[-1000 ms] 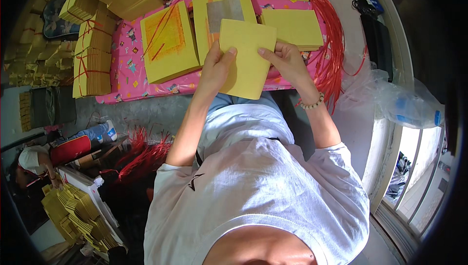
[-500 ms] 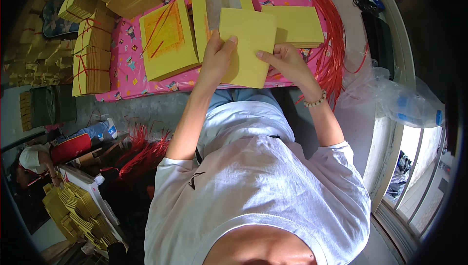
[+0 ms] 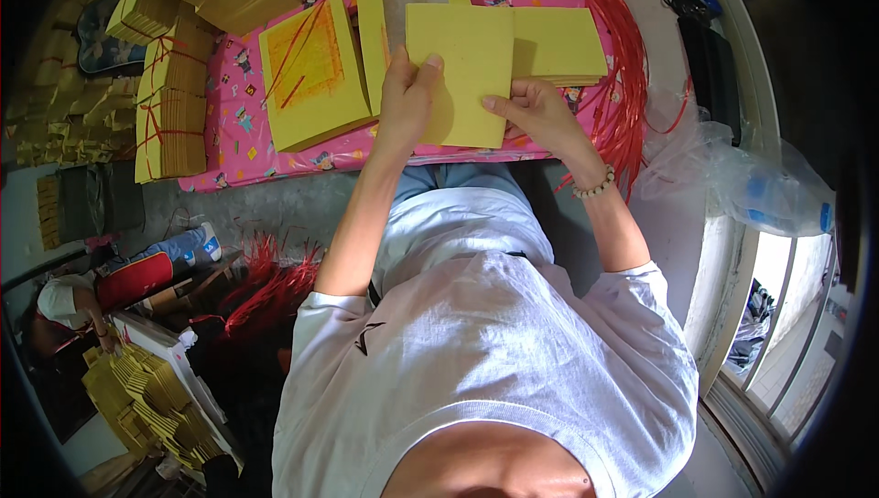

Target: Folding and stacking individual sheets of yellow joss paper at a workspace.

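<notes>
Yellow paper (image 3: 465,68) moved outward

Left hand (image 3: 408,98) and right hand (image 3: 538,116) clamp it between thumb and fingers, farther out than a second ago; beyond the fingertips, the grey-patched sheet (image 3: 394,11) lies partly covered, as before.

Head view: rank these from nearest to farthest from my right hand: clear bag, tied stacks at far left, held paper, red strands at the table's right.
1. Held paper: in the right hand, extending to its left.
2. Red strands: close by on the right.
3. Clear bag: farther right and lower.
4. Tied stacks: far left.
</notes>
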A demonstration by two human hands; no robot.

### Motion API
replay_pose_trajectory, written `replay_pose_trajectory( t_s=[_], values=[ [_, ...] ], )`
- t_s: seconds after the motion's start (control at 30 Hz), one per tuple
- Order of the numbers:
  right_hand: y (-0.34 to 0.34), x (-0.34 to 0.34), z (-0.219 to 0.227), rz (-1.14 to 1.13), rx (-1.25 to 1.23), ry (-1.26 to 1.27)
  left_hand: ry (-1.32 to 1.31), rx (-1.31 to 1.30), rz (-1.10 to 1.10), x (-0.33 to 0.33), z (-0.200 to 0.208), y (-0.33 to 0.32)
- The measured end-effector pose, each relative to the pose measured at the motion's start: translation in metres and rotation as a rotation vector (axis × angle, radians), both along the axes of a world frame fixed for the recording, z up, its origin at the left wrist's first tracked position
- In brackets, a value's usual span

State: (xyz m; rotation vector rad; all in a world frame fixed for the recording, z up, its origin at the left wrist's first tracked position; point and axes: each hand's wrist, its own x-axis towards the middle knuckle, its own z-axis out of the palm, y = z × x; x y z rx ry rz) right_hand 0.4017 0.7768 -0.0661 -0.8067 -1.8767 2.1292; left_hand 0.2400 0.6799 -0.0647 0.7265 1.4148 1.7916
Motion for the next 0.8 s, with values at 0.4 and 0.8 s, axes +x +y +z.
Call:
replay_pose_trajectory(
  t_s=[0.4,0.8],
  values=[
    [-0.007,0.011,-0.012,0.008,-0.044,-0.031,0.064,0.056,0.059,-0.005,0.002,0.005],
    [-0.012,0.023,0.001,-0.035,-0.061,-0.017,0.092,0.065,0.05,0.001,0.008,0.004]
  ],
)
